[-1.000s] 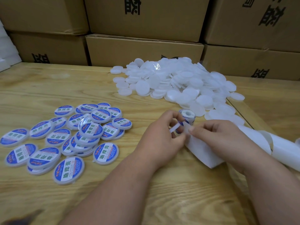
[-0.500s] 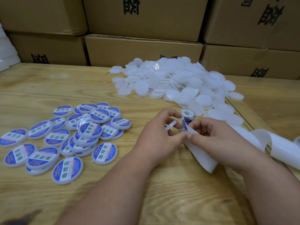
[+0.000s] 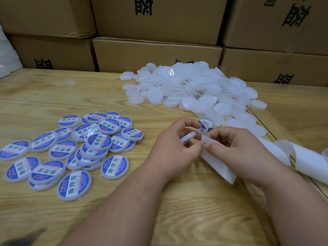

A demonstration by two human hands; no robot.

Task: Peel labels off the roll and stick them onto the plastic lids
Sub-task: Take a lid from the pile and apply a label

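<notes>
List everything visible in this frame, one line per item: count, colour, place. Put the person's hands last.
labelled lids: roughly two dozen, clear with blue and white labels, spread on the table's left.
plain lids: a large heap, too many to count, translucent white, far centre-right of the table.
label roll: one, white core with blue-printed labels, just beyond the hands.
backing strip: one, white, trailing from the hands off to the right.
table: one, light wood.
cardboard boxes: several, brown with black print, stacked behind the table.
held lid: one, translucent white, in the left hand.
left hand: holds the plain lid.
right hand: pinches the backing strip.
</notes>
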